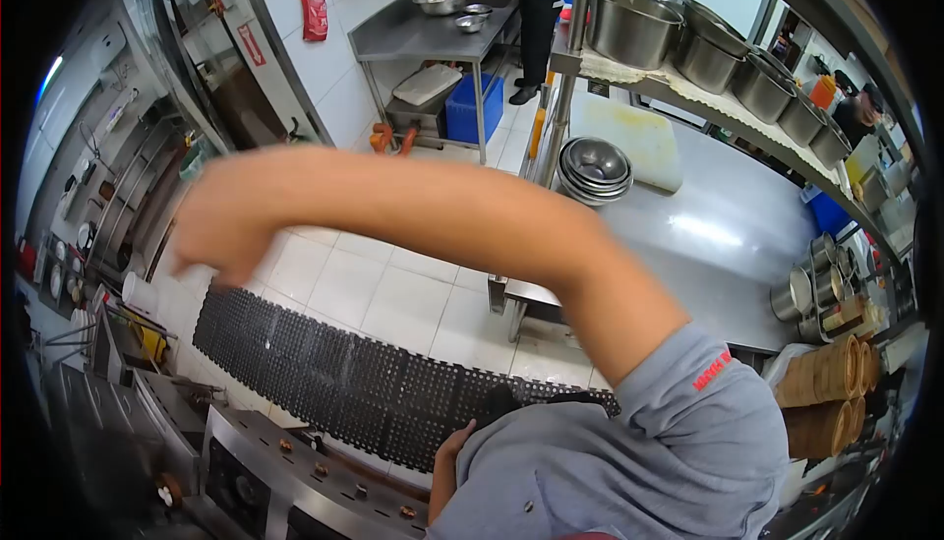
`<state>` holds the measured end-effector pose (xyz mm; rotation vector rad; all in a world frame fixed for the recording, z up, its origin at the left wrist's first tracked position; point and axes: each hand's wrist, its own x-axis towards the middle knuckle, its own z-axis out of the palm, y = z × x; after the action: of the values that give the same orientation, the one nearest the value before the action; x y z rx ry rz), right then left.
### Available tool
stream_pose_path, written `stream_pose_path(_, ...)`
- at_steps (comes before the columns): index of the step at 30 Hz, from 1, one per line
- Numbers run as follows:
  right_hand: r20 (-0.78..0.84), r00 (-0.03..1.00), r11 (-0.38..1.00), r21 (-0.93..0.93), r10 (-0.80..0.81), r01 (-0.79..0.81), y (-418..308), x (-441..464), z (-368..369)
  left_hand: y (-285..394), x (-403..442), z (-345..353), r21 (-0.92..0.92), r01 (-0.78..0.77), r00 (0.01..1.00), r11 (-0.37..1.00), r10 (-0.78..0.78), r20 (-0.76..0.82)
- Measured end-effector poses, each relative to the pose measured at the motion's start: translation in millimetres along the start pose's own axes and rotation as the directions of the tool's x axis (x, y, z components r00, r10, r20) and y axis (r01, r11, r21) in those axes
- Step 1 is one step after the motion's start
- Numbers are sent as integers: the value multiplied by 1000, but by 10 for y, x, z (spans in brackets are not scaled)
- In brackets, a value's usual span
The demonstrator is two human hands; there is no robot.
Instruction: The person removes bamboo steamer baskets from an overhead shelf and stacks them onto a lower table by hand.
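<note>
Head view: right hand (224, 220) shows blurred at nine o'clock, left hand (454, 447) low at six, finger state impossible to tell; reaching well probably wants firm footing on the black mat (324, 363) at eight, clear of the stove (295, 476) at seven.

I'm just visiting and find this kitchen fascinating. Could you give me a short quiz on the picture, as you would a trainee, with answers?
1. Multiple choice: the bare arm with the short grey fabric sleeve, stretched across the picture, is the camera wearer's: A) left; B) right.
2. True or false: the nested round silver metal bowls sit on the black perforated floor mat.
3. Fill in: the rectangular bin under the far grey metal table is ___ in colour.

Key:
1. B; the right hand at its end is blurred.
2. False; they are on the shiny silver metal counter.
3. Blue.
</note>
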<state>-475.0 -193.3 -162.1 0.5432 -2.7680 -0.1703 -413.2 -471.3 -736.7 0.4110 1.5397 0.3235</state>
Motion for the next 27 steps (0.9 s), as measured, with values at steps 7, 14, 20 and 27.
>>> stream_pose_path(7, 149, 884, 813, 350, 442, -465, -291, -2531, 554, 500, 507, -550, -60, 78, 972, 995, -63, 225)
stream_pose_path(14, 135, 178, 70, 570, 975, -819, -1795, -4545, 999, 1377, 961, -855, -158, -321, 938, 934, 290, -189)
stream_pose_path(20, 129, -420, -324, 840, 898, -435, -3176, -4900, 1788, 1953, 1128, -707, -178, -433, 895, 884, 398, -203)
stream_pose_path(27, 83, -608, -462, 733, 790, -500, -3291, -4971, 2097, 3652, 782, -1417, -205, -572, 791, 794, 601, 119)
